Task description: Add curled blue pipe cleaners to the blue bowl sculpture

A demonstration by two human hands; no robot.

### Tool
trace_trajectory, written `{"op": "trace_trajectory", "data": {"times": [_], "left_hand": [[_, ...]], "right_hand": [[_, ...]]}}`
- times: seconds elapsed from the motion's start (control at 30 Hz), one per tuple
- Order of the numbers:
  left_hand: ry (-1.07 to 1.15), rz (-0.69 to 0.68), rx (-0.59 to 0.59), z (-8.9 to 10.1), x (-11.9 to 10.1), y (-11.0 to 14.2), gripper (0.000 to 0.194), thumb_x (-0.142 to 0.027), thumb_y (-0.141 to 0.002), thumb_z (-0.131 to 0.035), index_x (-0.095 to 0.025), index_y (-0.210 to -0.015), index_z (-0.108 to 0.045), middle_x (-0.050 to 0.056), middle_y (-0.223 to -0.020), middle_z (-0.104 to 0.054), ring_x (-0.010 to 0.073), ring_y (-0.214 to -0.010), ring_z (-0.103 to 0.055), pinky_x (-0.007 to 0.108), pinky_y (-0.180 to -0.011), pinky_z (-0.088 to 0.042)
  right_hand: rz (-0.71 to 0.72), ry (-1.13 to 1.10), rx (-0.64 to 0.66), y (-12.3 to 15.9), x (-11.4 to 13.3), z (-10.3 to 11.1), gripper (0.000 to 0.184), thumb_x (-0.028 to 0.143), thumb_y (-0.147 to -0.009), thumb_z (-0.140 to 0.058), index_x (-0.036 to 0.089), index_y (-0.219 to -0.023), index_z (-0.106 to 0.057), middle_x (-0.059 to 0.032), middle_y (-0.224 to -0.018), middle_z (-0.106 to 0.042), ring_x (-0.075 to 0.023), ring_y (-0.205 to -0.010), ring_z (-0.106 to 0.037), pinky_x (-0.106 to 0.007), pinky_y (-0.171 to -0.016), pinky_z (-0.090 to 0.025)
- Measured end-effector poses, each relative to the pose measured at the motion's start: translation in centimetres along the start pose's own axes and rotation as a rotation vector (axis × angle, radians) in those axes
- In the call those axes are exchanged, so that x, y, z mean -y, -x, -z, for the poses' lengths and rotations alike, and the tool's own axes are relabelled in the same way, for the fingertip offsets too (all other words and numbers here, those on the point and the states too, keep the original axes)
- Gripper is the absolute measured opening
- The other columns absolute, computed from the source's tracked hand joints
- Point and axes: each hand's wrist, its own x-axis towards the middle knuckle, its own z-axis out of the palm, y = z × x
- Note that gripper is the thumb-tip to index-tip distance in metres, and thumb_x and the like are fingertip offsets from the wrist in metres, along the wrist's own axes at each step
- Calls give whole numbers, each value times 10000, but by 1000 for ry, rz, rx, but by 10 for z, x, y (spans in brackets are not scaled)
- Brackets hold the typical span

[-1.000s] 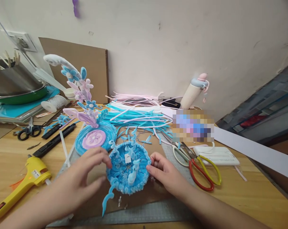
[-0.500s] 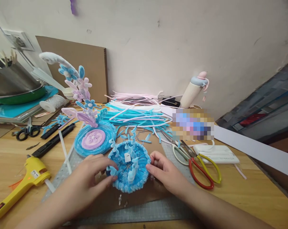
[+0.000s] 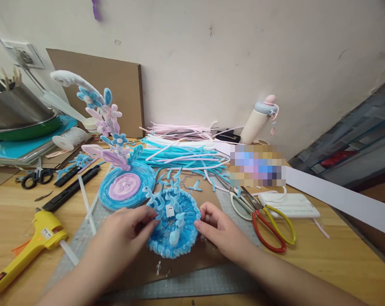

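Note:
In the middle lies a round blue pipe-cleaner bowl (image 3: 189,221) with a ruffled rim. Coiled light-blue pipe cleaners (image 3: 176,229) rise from it, and a small white tag (image 3: 170,211) shows inside. My left hand (image 3: 128,229) is at the bowl's left side, thumb and forefinger pinching a curled pipe cleaner (image 3: 158,208) above the rim. My right hand (image 3: 219,225) grips the right rim between thumb and bent fingers. Clear beads (image 3: 158,267) hang below the front rim. Behind stands a pipe-cleaner flower stalk (image 3: 116,138) on a round blue-and-lilac base (image 3: 105,193).
A yellow glue gun (image 3: 47,231) lies left, near black-handled scissors (image 3: 37,176) and a black cutter (image 3: 71,187). Loose pipe cleaners (image 3: 186,155) are heaped behind. Right are red-and-yellow-handled pliers or cutters (image 3: 268,229), a white power strip-like block (image 3: 289,205) and a leaning bottle (image 3: 257,121).
My left hand has shifted slightly right and inward. The curled pipe cleaner at its fingertips, which hung low over the left rim, now stands more upright. My right hand stays on the rim.

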Motion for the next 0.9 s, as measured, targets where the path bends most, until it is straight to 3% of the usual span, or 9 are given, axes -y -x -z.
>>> {"op": "trace_trajectory", "data": {"times": [0.2, 0.4, 0.63, 0.8, 0.9], "left_hand": [[25, 22, 38, 3, -1, 2, 206, -384, -895, -498, -252, -888, -656, 0, -788, -710, 207, -739, -668, 333, -667, -509], [39, -44, 146, 16, 2, 8, 203, -381, -861, -555, -288, -1025, -630, 21, -1032, -668, 223, -922, -649, 351, -791, -513], [-265, 136, 263, 18, -17, 3, 269, -421, -858, -482, -254, -921, -683, 72, -1051, -613, 285, -871, -641, 443, -804, -477], [-413, 241, 306, 15, -29, -6, 351, -438, -874, -429, -195, -787, -666, 114, -1048, -636, 322, -876, -657, 420, -710, -466], [-407, 280, 292, 13, -30, -9, 270, -389, -845, -474, -196, -821, -661, 105, -1009, -650, 333, -895, -656, 406, -689, -446]], "right_hand": [[-9, -7, -6, 0, 1, -1, 537, 659, -709, -698, 225, -749, -385, 66, -669, -437, -101, -602, -405, -241, -561, -293], [-10, -5, -2, 0, 1, -1, 539, 657, -714, -698, 222, -756, -383, 67, -678, -443, -98, -612, -413, -237, -561, -294], [-8, -31, 1, 1, -1, -2, 545, 646, -709, -711, 220, -754, -374, 69, -678, -462, -92, -610, -424, -235, -578, -325], [-5, -34, -18, 3, -4, -5, 536, 643, -718, -709, 214, -767, -391, 63, -698, -464, -98, -649, -448, -243, -608, -360], [-10, -43, -27, 4, -6, -6, 535, 640, -719, -711, 214, -771, -391, 59, -715, -466, -102, -663, -456, -250, -617, -376]]}}
